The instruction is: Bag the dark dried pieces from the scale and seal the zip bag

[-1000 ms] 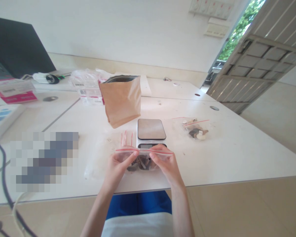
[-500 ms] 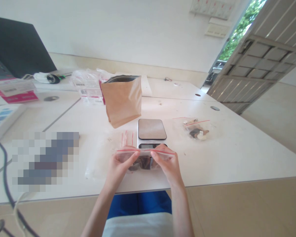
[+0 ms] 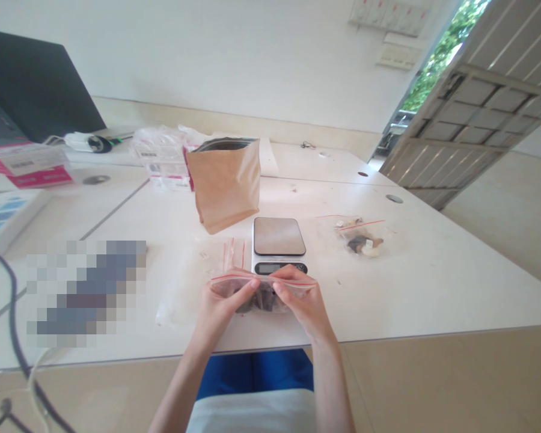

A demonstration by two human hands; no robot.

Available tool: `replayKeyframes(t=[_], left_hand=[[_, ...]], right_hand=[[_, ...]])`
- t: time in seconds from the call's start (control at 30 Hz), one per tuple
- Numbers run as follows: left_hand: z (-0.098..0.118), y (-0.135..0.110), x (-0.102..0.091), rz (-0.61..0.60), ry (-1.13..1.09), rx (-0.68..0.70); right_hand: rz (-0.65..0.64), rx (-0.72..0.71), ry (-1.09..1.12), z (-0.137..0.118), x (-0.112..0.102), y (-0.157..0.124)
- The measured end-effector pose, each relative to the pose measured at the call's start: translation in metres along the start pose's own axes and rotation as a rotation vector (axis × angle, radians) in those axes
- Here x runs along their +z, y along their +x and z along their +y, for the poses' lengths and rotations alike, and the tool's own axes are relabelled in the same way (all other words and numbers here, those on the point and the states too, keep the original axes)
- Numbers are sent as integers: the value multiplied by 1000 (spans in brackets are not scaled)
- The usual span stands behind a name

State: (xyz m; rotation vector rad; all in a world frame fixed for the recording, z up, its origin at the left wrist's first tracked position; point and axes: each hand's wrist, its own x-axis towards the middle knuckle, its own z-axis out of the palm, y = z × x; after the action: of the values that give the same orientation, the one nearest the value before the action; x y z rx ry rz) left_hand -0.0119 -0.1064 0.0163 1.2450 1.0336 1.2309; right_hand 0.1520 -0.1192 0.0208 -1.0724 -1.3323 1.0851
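Note:
Both my hands pinch the top of a clear zip-lock bag [image 3: 265, 299] with a red seal line and dark pieces inside. My left hand [image 3: 223, 304] grips its left part, thumb on the seal. On the right part, my right hand [image 3: 304, 304] does the same, the two thumbs a small gap apart. Just beyond the bag is a digital kitchen scale [image 3: 279, 236] with nothing on its plate. An open brown paper pouch [image 3: 225, 186] stands behind the scale to the left. Flat clear zip-lock bags [image 3: 184, 282] lie left of my hands.
Filled zip-lock bags [image 3: 364, 243] lie to the right on the white table [image 3: 433, 270]. Pink and white boxes [image 3: 166, 159] stand at the back, a dark monitor [image 3: 36, 84] at far left. A blurred-out object [image 3: 90, 294] and a cable [image 3: 13, 319] are at left.
My thumbs have shifted slightly along the bag's seal, and the right one sits closer to the middle. More of the scale's display shows. The bag stays in both hands.

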Motion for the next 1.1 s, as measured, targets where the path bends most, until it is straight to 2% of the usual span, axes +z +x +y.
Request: replayKeyframes(t=[0.13, 0.37, 0.5, 0.73, 0.93, 1.1], left_hand=[[2, -1, 3, -26, 6, 70], [1, 0, 7, 45, 55, 183], [-1, 1, 9, 91, 105, 227], [-7, -3, 18, 168, 148, 231], [-2, -6, 27, 198, 236, 338], [2, 0, 22, 215, 391, 423]], right_hand=[[58, -77, -54, -1, 6, 2], [151, -197, -9, 1, 19, 2], [211, -174, -53, 3, 27, 0], [151, -136, -130, 0, 24, 1], [288, -202, -50, 3, 23, 1], [298, -176, -18, 3, 22, 2]])
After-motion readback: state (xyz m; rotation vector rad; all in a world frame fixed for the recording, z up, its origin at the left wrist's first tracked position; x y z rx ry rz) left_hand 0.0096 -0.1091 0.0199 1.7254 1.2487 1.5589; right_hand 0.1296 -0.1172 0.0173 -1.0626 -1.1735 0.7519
